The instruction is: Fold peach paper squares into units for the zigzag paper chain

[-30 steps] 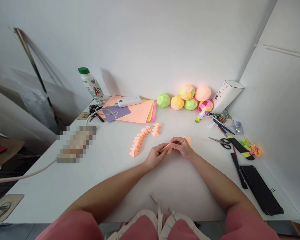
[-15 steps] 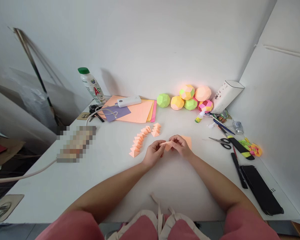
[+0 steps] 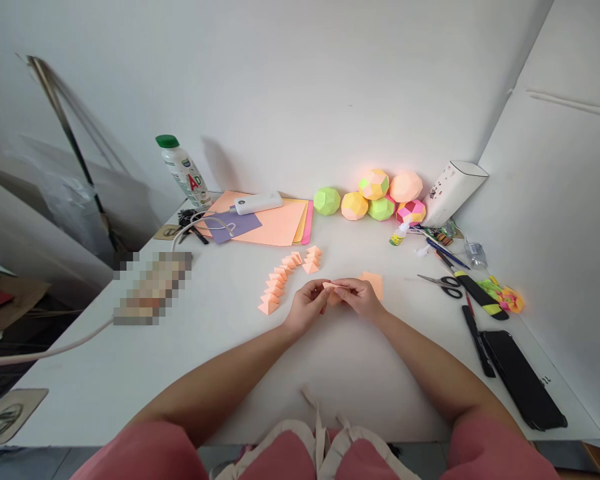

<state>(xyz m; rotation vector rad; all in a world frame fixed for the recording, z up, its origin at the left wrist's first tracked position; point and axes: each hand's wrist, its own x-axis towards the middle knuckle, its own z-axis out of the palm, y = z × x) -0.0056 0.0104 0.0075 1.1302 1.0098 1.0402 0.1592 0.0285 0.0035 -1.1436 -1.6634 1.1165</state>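
Note:
Between my two hands is a small piece of folded peach paper [image 3: 334,299], pinched from both sides above the white desk. My left hand [image 3: 307,307] has thumb and fingers closed on its left end. On the other end, the thumb and fingers of my right hand [image 3: 361,297] press together; they partly cover the folds. A flat peach paper square [image 3: 374,285] lies just behind my right hand. To the left of my hands, a curved row of folded peach paper pieces [image 3: 275,288] rests on the desk, with a shorter row [image 3: 312,260] beside its far end.
Faceted paper balls [image 3: 354,206] are piled against the wall. Coloured sheets [image 3: 280,227] under a white power bank [image 3: 259,203] lie back left, near a bottle [image 3: 185,175]. Scissors [image 3: 443,283], a utility knife [image 3: 480,293] and a black phone-like object [image 3: 523,380] lie right.
My right hand has shifted slightly left and its fingers have flattened over the folded paper. The paper has turned a little in my fingers; my left hand has barely moved.

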